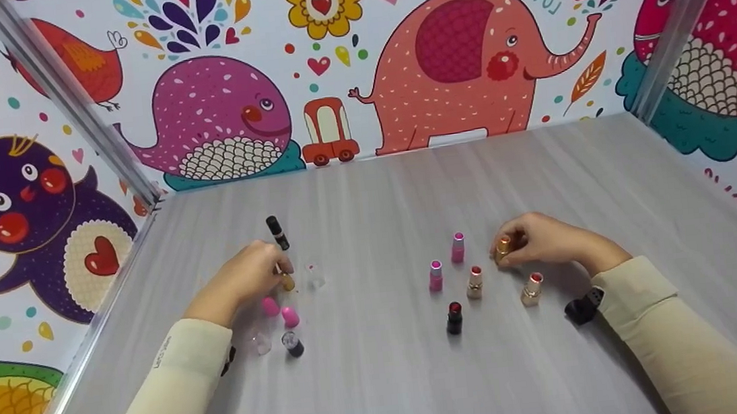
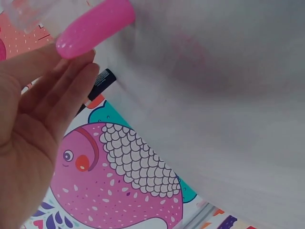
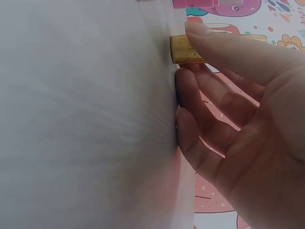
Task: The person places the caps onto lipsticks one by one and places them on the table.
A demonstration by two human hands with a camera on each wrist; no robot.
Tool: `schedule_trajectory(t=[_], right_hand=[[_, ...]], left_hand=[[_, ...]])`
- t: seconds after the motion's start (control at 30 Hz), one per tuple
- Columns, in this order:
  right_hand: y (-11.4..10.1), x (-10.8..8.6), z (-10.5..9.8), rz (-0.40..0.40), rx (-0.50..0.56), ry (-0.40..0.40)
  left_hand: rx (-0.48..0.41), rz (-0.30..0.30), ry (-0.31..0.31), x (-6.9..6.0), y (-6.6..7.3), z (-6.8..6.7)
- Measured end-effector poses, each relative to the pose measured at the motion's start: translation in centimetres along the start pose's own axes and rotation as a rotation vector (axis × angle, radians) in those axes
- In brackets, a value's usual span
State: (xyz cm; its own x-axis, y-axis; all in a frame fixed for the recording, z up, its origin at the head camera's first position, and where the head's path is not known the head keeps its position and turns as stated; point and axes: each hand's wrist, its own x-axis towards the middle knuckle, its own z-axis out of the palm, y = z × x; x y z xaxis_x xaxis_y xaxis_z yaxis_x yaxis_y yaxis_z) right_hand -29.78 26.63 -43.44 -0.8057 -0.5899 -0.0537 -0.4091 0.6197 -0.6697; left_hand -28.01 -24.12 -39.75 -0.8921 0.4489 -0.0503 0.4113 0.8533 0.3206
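Note:
In the head view my left hand (image 1: 254,271) has its fingertips at a small gold lipstick cap (image 1: 288,282) on the table; a pink cap (image 2: 97,28) hides that contact in the left wrist view. My right hand (image 1: 537,239) pinches an uncapped gold lipstick (image 1: 503,246) between thumb and fingers, its base at the tabletop. Close by stand two pink lipsticks (image 1: 458,248), two pale gold ones with red tips (image 1: 475,282) and a black one (image 1: 454,319). Below my left hand lie a second pink cap (image 1: 290,317) and clear caps (image 1: 260,342).
A black tube (image 1: 278,232) lies beyond my left hand, and a clear cap (image 1: 315,276) sits to its right. Nearer is a clear-and-dark cap (image 1: 292,344). Printed panels with cartoon animals border the grey table (image 1: 385,381) at the back and sides.

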Motion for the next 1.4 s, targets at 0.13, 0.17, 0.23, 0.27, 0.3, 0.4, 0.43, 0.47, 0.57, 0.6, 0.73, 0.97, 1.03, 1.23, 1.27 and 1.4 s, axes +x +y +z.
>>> schedule_trajectory(t=[0.13,0.17,0.23,0.27,0.3,0.4,0.43,0.47,0.57,0.6,0.73,0.97,1.03,1.23,1.27,1.4], right_hand=[[-0.1,0.0,0.1,0.001,0.005,0.002],[0.0,0.0,0.1,0.001,0.005,0.003],[0.0,0.0,0.2,0.001,0.009,0.004],[0.0,0.0,0.2,0.002,0.010,0.004],[0.1,0.1,0.2,-0.002,0.011,0.003],[0.1,0.3,0.4,-0.024,0.031,-0.001],[0.1,0.3,0.5,-0.026,0.033,-0.003],[0.2,0.3,0.5,-0.028,0.032,-0.004],[0.2,0.3,0.5,-0.020,0.024,-0.004],[0.1,0.2,0.4,-0.010,0.015,-0.003],[0.1,0.0,0.3,0.012,0.005,0.002],[0.1,0.1,0.1,-0.020,0.012,-0.001],[0.1,0.0,0.0,-0.027,0.005,0.004],[0.1,-0.2,-0.4,0.004,-0.033,0.030],[0.0,-0.2,-0.5,0.010,-0.037,0.035],[-0.2,-0.2,-0.8,0.025,-0.045,0.052]], left_hand=[[-0.005,-0.035,-0.006,0.1,0.2,0.1],[-0.010,-0.046,-0.007,0.1,0.2,0.0],[-0.024,-0.062,-0.002,0.2,0.2,0.1],[-0.032,-0.065,0.002,0.2,0.1,0.1],[-0.039,-0.055,0.014,0.2,-0.1,0.2],[-0.049,-0.035,0.037,0.0,-0.4,0.4],[-0.045,-0.031,0.040,-0.1,-0.4,0.4],[-0.037,-0.027,0.040,-0.2,-0.4,0.4],[0.000,-0.041,0.020,-0.1,0.2,0.2],[0.012,-0.045,0.013,0.0,0.4,0.2],[0.017,-0.069,-0.010,0.2,0.9,0.2],[-0.011,-0.089,-0.003,0.3,0.6,0.5],[-0.015,-0.094,-0.007,0.3,0.6,0.5],[0.014,-0.090,-0.010,0.4,0.8,0.4],[0.016,-0.087,-0.007,0.4,0.9,0.4],[0.029,-0.055,0.003,0.4,0.8,0.4]])
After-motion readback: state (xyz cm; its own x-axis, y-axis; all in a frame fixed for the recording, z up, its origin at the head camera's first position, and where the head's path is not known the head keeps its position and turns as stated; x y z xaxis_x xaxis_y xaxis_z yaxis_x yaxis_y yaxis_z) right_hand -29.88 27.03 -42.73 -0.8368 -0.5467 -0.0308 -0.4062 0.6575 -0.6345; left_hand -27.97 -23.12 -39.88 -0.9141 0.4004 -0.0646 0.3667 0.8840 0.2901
